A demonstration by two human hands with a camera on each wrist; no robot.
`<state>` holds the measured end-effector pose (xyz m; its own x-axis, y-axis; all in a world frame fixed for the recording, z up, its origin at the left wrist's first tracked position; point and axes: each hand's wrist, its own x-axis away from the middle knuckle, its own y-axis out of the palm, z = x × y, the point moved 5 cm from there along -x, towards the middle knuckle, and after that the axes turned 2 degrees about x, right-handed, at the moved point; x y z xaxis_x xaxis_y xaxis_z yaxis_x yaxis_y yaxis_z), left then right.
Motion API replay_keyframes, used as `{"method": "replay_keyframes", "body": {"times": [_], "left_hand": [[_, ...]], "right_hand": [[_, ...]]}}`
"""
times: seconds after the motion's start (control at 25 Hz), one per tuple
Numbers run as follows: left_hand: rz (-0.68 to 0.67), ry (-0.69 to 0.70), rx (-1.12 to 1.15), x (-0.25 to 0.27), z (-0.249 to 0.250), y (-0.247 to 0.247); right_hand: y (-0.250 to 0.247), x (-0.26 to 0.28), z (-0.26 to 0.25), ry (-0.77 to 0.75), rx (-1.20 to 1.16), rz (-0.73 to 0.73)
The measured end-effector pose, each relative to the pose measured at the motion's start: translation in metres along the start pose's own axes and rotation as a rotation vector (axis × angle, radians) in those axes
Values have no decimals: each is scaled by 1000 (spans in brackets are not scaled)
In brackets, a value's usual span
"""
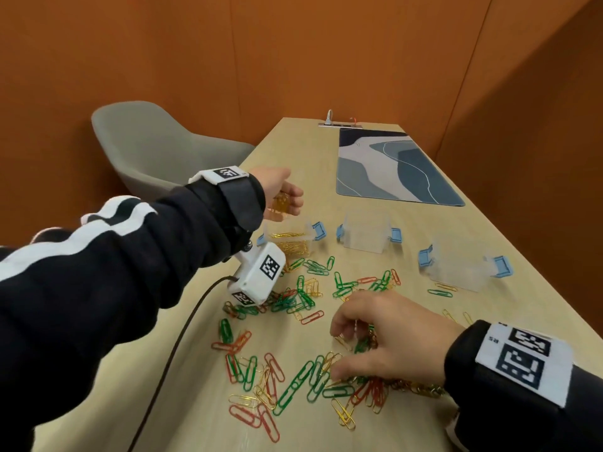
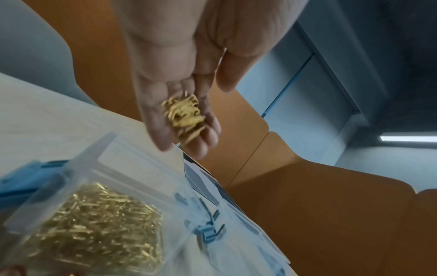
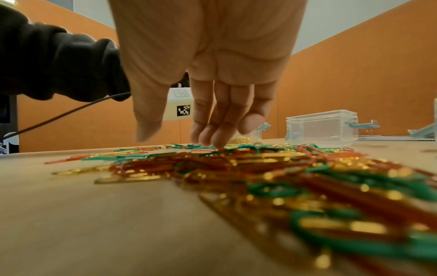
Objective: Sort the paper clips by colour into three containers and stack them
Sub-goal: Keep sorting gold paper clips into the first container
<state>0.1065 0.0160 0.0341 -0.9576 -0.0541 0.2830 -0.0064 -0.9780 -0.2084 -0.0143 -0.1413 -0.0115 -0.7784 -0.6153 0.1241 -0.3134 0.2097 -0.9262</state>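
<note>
1. The left hand [image 1: 283, 194], cupped round a bunch of gold paper clips [image 2: 185, 115], hovers above the left container [image 1: 290, 244], itself part-filled with gold clips.
2. The right hand [image 1: 385, 337], fingers loosely extended, touches the mixed clip pile [image 1: 303, 363] at five o'clock.
3. Two clear containers [image 1: 365, 234] [image 1: 463, 264] stand toward two o'clock on the table [image 1: 505, 308].

Black sleeves [image 1: 137, 256], the left with white stripes [image 1: 107, 220]. Each wrist wears a dark strap and white band [image 1: 522, 363] printed with black square codes; a white camera box [image 1: 257, 275] trails a dark cable [image 1: 182, 327].
</note>
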Motion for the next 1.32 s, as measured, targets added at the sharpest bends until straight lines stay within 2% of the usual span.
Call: {"method": "replay_keyframes", "body": {"times": [0.16,0.24,0.32,0.4,0.48,0.56,0.76,0.88,1.0,1.08,1.24,1.32], "left_hand": [[26,137,-146,17,6,-11],[-53,261,-362,44,0,-18],[-318,317,-663,73,-24,-13],[-609,246,-895,102,-60,-2],[-740,221,-1014,120,-87,8],[-690,277,-1068,121,-98,11],[-438,398,-1149,108,-93,2],[-289,466,-1142,106,-84,-3],[-151,469,-1157,102,-80,-17],[-141,436,-1175,103,-84,-27],[-251,402,-1137,113,-92,-34],[-260,396,-1141,113,-92,-34]], "right_hand": [[4,-1,0,-11,36,-79],[5,-2,-1,-16,36,-89],[6,-4,2,-6,32,-83],[6,-4,4,9,66,-78],[6,-4,5,21,85,-59],[4,-3,5,18,81,-18],[-3,-2,1,-11,-8,87],[-5,0,0,-6,6,102],[-4,-1,0,9,60,86],[-1,-1,1,15,83,50],[1,-1,4,39,104,11],[1,-2,6,54,103,19]]}}
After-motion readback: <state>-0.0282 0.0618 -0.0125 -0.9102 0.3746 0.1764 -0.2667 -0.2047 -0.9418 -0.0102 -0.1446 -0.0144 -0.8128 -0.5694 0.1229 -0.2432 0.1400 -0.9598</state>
